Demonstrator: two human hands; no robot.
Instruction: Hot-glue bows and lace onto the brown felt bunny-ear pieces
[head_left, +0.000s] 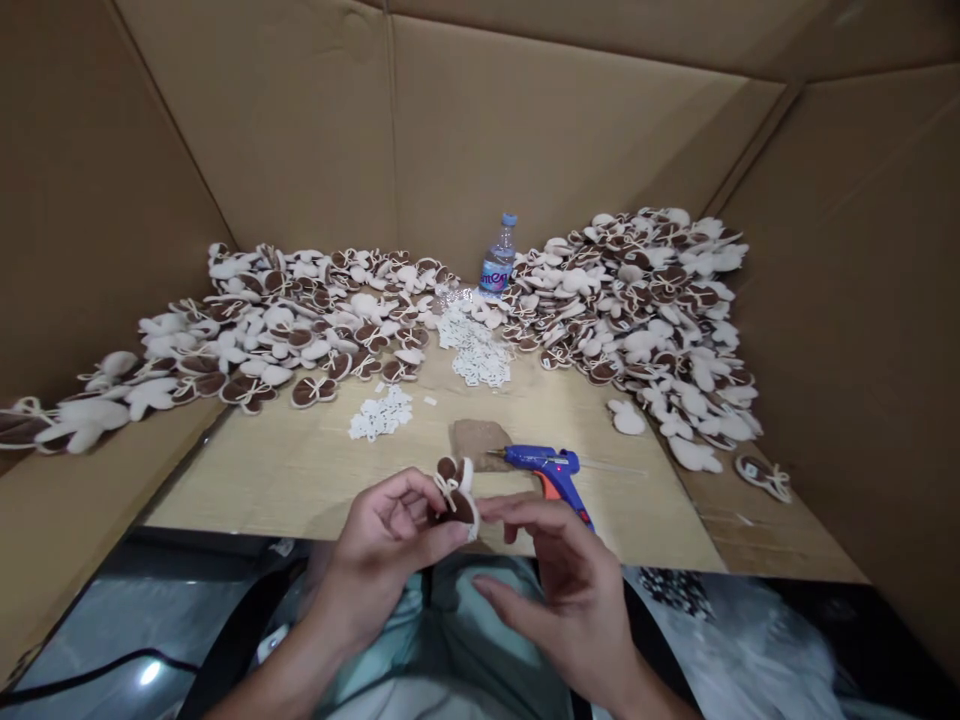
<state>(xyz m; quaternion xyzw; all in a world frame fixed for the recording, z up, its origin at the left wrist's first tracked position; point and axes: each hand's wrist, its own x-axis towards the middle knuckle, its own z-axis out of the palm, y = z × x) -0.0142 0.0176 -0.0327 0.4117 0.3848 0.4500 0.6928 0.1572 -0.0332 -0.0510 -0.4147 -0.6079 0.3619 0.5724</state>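
My left hand (394, 525) pinches a small plush bunny-shaped piece (456, 500), brown on its face with a cream edge and a cream string bow. Close to the right edge of that piece, my right hand (559, 575) has its fingers apart, the fingertips at or nearly touching it. Just beyond the right hand lies a blue glue gun (544, 460) with an orange trigger, its nozzle over a brown pad (476, 440). Small white tags (381, 412) lie in a little heap past my left hand.
Plush pieces are piled at the left (300, 320) and higher at the right (645, 310). Between them stand a water bottle (499, 255) and a larger heap of white tags (476, 345). Cardboard walls (585, 130) enclose the table (270, 470). One piece (763, 476) lies at the right.
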